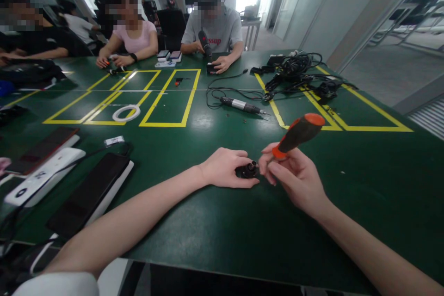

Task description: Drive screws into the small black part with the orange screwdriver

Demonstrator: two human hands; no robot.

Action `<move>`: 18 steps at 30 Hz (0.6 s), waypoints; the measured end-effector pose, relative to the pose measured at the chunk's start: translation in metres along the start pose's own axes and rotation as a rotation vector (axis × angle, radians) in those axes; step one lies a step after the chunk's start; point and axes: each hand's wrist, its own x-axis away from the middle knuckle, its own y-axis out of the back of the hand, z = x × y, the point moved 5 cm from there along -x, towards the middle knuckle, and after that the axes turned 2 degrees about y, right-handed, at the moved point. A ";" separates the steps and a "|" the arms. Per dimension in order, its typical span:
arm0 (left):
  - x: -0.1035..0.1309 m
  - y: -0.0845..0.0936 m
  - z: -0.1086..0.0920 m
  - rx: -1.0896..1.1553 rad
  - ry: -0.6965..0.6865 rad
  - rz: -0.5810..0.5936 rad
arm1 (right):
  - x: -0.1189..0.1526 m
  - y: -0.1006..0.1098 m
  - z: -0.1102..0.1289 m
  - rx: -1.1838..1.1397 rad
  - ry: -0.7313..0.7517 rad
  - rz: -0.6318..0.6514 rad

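Observation:
My left hand (pixel 231 168) rests on the green table, its thumb and fingers closed around a small black part (pixel 248 170). Only the top of that part shows, with a short round stub sticking up; its kind I cannot make out. Just to the right, my right hand (pixel 294 178) grips a screwdriver (pixel 299 133) with an orange and dark grey handle. The handle tilts up to the right, and the tip end is hidden near my fingers, close to the black part. Whether the tip touches the part I cannot tell.
Beyond my hands lies a corded electric screwdriver (pixel 243 105). Tangled black cables (pixel 294 74) fill the back right. A tape roll (pixel 126 113) sits inside yellow markings. Phones (pixel 92 192) and a white power strip (pixel 45 175) lie at left. Across the table a person (pixel 215 27) works with a tool.

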 end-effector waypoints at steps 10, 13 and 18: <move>0.000 0.000 0.001 -0.003 0.002 0.011 | -0.003 0.001 -0.002 0.079 -0.019 0.035; 0.000 0.001 0.001 -0.002 0.007 0.008 | -0.003 0.000 -0.005 0.026 -0.010 0.025; 0.000 0.002 0.000 0.000 -0.004 0.017 | -0.004 0.004 -0.004 0.062 0.007 -0.035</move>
